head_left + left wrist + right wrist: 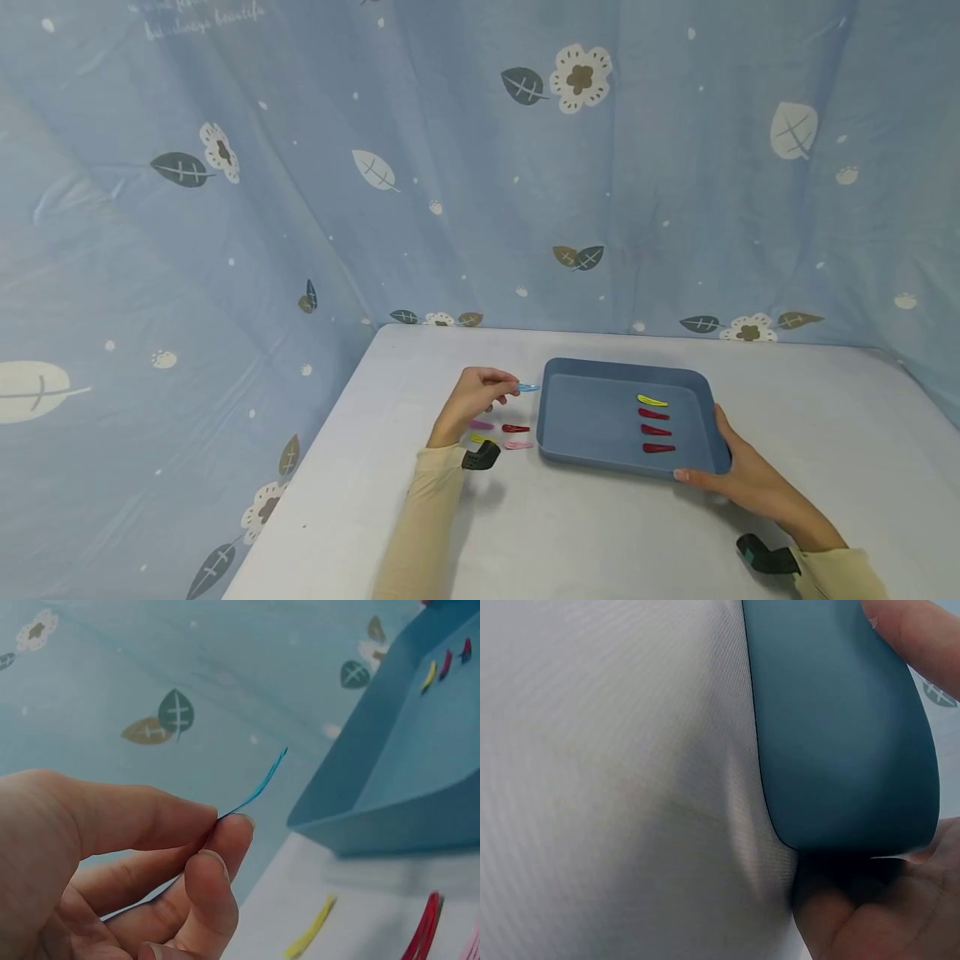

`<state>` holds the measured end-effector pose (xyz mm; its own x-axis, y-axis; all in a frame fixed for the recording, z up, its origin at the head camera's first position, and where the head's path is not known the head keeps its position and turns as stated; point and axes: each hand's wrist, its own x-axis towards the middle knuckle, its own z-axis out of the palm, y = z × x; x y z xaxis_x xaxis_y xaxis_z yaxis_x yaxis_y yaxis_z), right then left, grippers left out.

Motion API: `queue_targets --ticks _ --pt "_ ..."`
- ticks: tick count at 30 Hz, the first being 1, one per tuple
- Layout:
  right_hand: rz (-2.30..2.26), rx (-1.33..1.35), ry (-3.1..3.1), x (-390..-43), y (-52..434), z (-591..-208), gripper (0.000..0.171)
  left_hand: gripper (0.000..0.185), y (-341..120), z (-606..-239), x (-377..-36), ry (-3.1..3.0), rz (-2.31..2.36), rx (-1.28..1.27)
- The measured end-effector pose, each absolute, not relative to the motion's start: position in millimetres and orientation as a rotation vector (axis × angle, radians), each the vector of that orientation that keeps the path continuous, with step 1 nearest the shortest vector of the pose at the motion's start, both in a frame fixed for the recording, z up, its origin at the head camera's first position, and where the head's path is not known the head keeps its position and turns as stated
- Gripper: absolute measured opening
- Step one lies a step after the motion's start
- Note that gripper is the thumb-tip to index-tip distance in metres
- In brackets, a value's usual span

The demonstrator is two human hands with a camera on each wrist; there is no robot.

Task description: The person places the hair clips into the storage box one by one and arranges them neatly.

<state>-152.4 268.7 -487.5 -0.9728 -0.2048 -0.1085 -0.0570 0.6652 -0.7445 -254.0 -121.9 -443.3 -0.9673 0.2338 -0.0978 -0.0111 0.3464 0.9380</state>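
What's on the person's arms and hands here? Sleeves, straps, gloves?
Both hands are bare: no gloves or rings visible on the left hand or right hand. Each arm wears a long cream sleeve down to the wrist. A small black device sits at the left wrist; a black-and-teal one at the right wrist. No cables visible.

Matt plastic, woven cloth, glossy clips

The blue tray (551, 417) looks like smooth matt plastic; the tabletop (615, 780) wears finely woven white cloth; the hair clips (656, 431) are glossy, the printed backdrop (450, 167) soft fabric.
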Motion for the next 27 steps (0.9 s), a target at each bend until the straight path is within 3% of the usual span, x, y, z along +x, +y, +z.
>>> queue_targets --ticks 18,27 --pt "-1.122 -0.140 2.749 -149.9 267.3 -485.6 0.105 0.028 -93.5 -431.1 -260.2 2.324 1.711 0.261" --pt "-1.123 -0.143 2.761 -148.8 265.8 -484.0 0.106 0.020 -82.1 -429.1 -263.6 2.288 1.719 0.302"
